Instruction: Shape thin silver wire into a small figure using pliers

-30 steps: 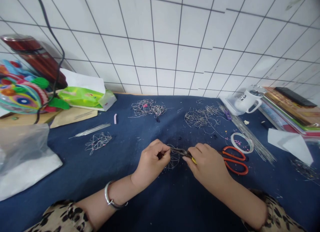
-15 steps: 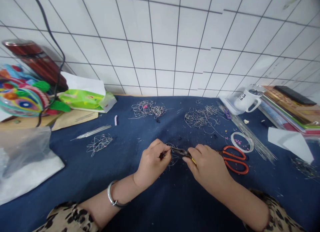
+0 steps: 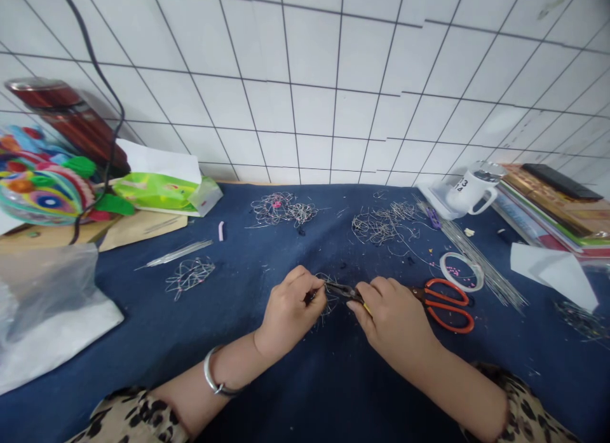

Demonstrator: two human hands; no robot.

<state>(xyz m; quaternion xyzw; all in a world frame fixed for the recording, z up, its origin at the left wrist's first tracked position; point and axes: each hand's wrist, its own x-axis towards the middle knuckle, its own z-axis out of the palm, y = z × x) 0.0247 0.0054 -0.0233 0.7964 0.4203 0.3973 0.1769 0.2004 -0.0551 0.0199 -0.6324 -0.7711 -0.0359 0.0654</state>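
Note:
At the middle of the blue cloth, my left hand point(image 3: 293, 306) is closed in a pinch at the tips of the pliers; thin wire shows beside the fingers, but the pinched piece is mostly hidden. My right hand point(image 3: 393, 313) wraps round the yellow handles of the pliers point(image 3: 344, 291), whose dark jaws point left and meet my left fingertips. Beneath the jaws lies a loose tangle of thin wire point(image 3: 328, 306). Scissors point(image 3: 450, 306) with orange handles lie just right of my right hand, their blades partly hidden behind it.
Wire tangles point(image 3: 381, 224) lie toward the wall, and a wire mesh piece point(image 3: 190, 276) lies left. A white ring point(image 3: 461, 271) with pink beads and a bundle of straight wires point(image 3: 486, 265) are at right, near a mug point(image 3: 471, 190). A plastic bag point(image 3: 52, 322) covers the left edge.
The pliers and my right hand have shifted very slightly, with the jaws turned a little downward. My left hand stays in nearly the same place.

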